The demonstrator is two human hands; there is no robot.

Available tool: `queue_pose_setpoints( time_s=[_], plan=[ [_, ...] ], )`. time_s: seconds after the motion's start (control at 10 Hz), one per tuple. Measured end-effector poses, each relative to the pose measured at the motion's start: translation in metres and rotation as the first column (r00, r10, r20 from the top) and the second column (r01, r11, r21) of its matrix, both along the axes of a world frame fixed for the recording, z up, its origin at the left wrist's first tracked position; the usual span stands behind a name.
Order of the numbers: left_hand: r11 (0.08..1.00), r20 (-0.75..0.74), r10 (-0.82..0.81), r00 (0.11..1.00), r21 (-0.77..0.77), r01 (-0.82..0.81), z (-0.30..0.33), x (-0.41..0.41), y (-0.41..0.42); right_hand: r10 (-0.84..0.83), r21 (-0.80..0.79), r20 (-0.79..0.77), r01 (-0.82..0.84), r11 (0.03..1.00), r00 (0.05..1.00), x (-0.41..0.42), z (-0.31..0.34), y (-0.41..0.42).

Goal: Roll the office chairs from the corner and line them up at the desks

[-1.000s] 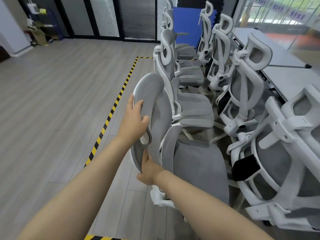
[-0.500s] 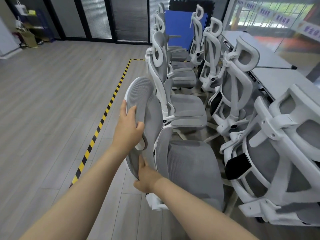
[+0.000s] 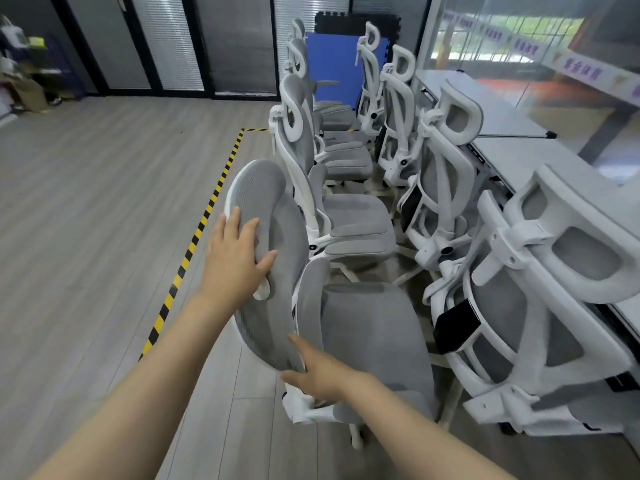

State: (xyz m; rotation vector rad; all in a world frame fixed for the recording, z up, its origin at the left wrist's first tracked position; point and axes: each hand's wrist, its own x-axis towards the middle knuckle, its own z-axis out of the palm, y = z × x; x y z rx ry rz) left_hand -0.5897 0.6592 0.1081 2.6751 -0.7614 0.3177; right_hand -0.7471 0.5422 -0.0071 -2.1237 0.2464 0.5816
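The nearest office chair [image 3: 374, 341] has grey mesh and a white frame, and its back faces me at centre. My left hand [image 3: 239, 258] rests on the top of its curved grey backrest [image 3: 277, 306], fingers straight and thumb spread across the mesh. Lower down, my right hand [image 3: 318, 372] touches the backrest's bottom edge, with its forefinger and thumb stretched out. Beyond it, more matching chairs [image 3: 349, 216] stand in a row. The white desks [image 3: 512, 161] run along the right.
A second row of chairs [image 3: 440, 188] is tucked against the desks, and the closest one [image 3: 540, 306] crowds the right side. Yellow-black floor tape [image 3: 194, 244] marks the left boundary. Wooden floor lies open to the left. A blue panel [image 3: 332, 64] leans at the back wall.
Both hands have loosened from a curled grip on the backrest to straight fingers lying on it. The view has shifted slightly towards the chair.
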Motion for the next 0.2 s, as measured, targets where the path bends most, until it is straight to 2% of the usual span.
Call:
queue_pose_setpoints(
  time_s=[0.1, 0.2],
  plan=[
    [0.992, 0.168, -0.073, 0.983, 0.113, 0.055, -0.006, -0.008, -0.008, -0.162, 0.114, 0.01, 0.159, 0.981, 0.987, -0.024, 0.011, -0.026],
    [0.986, 0.21, -0.159, 0.965, 0.083, 0.144, -0.011, -0.032, -0.022, -0.286, 0.13, 0.128, 0.27, 0.954, 0.95, -0.053, 0.04, -0.061]
  ],
)
